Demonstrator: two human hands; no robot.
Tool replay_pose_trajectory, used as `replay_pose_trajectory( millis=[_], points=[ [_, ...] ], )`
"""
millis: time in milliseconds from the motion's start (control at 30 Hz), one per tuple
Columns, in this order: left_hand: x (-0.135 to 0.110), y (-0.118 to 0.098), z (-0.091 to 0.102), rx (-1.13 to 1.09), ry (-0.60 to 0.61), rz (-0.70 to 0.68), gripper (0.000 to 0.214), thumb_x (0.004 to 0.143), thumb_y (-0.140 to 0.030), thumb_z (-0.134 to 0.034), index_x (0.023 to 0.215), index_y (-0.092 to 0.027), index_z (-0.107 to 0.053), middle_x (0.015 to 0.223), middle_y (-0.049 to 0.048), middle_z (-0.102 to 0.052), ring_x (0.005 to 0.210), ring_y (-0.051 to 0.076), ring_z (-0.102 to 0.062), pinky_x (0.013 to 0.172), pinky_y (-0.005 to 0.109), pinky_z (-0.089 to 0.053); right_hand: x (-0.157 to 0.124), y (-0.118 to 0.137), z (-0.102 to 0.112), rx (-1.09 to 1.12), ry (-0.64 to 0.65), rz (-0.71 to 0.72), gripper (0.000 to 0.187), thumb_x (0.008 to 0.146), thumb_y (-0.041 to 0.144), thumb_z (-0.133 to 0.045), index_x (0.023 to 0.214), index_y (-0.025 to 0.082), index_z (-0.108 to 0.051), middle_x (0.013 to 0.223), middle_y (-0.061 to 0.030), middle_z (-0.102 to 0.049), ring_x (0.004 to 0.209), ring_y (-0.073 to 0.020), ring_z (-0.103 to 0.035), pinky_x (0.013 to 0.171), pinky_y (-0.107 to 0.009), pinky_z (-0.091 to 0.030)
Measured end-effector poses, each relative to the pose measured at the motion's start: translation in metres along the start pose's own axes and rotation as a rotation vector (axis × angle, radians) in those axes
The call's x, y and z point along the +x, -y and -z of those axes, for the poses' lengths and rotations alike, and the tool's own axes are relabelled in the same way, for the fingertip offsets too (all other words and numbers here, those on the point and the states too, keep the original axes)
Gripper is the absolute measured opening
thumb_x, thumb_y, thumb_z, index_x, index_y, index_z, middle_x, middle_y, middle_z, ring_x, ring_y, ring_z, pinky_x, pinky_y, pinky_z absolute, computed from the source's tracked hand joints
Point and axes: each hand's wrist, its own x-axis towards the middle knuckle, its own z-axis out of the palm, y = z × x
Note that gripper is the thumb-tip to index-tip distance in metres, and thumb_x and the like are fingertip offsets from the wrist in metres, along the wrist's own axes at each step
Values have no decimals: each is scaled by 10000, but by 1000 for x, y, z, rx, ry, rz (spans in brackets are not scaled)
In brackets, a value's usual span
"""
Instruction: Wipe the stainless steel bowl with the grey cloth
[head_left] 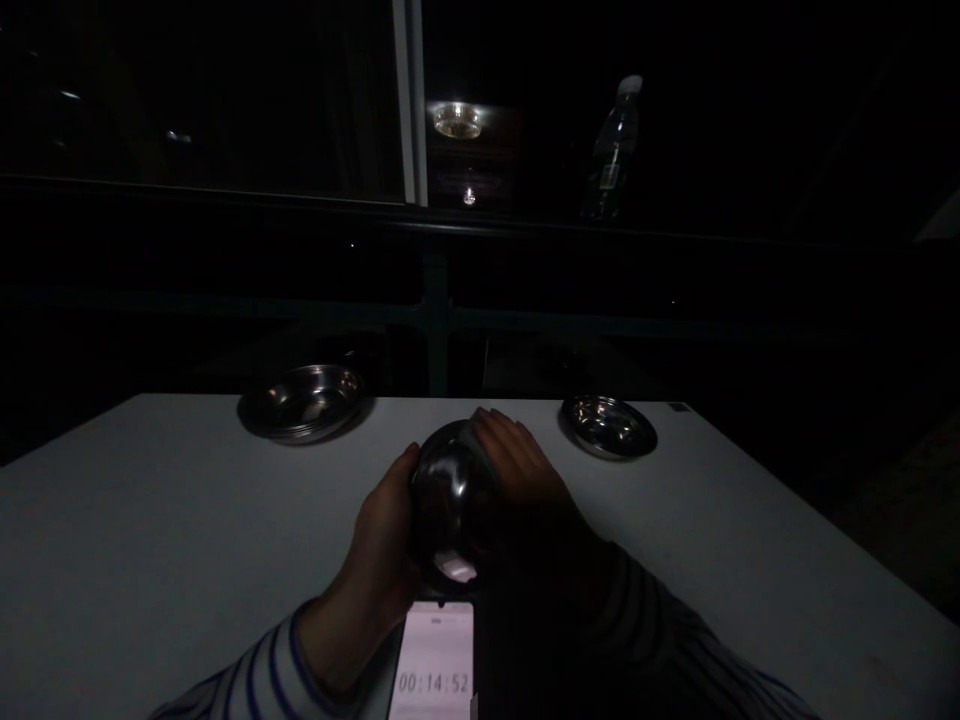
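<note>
Polished metal catches the scant light as a person in striped sleeves (259, 668) holds a round bowl (454, 490) between two bare hands over a white surface (262, 540). At its left edge, the left hand (381, 530) has its fingers clamped on the bowl, thumb along the side, the rest largely hidden. Across its upper right side lies the right hand (536, 490), fingers together and pointing up and away; whether they grip or merely rest, the dark does not tell. Neither hand is nearer: the bowl touches both, and, being round, has no long axis, its gleaming face turned toward the wearer. Just below, a lit phone (435, 655) reads 00:14:52. Beyond the hands stand stacked dishes (304, 402), left, and a single dish (609, 428), right, both well apart from the bowl.
</note>
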Motion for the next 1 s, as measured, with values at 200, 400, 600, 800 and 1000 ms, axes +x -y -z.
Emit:
replay_pose_trajectory(
  millis=[200,400,600,800,1000],
  points=[
    [-3,-3,2,-22,104,48,326,837,-298,-439,565,-149,-539,395,-1,-505,345,125,-495,368,223,-400,-6,32,-5,-5,27,187,463,838,311,-425,1241,85,-453,1313,-103,-487,1316,-219,-287,1101,-454,-261],
    [9,-16,8,-31,155,-30,270,838,-232,-428,671,-118,-607,535,46,-629,451,138,-578,448,233,-469,-26,30,-24,-117,2,442,459,890,291,-375,1279,54,-431,1352,-82,-457,1339,-212,-245,1118,-426,-266],
    [9,-21,8,-27,99,-134,228,838,-228,-449,717,-130,-616,593,33,-659,497,135,-601,487,229,-478,-30,24,-46,-239,-87,436,330,913,174,-362,1210,169,-505,1291,-4,-526,1314,-141,-297,1118,-372,-278],
    [4,0,7,60,118,-15,346,846,-378,-447,635,-140,-583,440,-3,-541,392,122,-499,426,228,-378,-12,14,-17,-103,-51,169,388,892,305,-409,1225,115,-469,1249,-131,-537,1256,-231,-395,1022,-452,-386],
    [-7,10,6,130,162,-19,477,772,-550,-497,481,-172,-505,371,-32,-455,346,98,-419,424,234,-342,-3,1,1,58,-50,-13,372,905,211,-309,1234,103,-444,1214,-156,-549,1180,-226,-473,939,-448,-462]
  ],
)
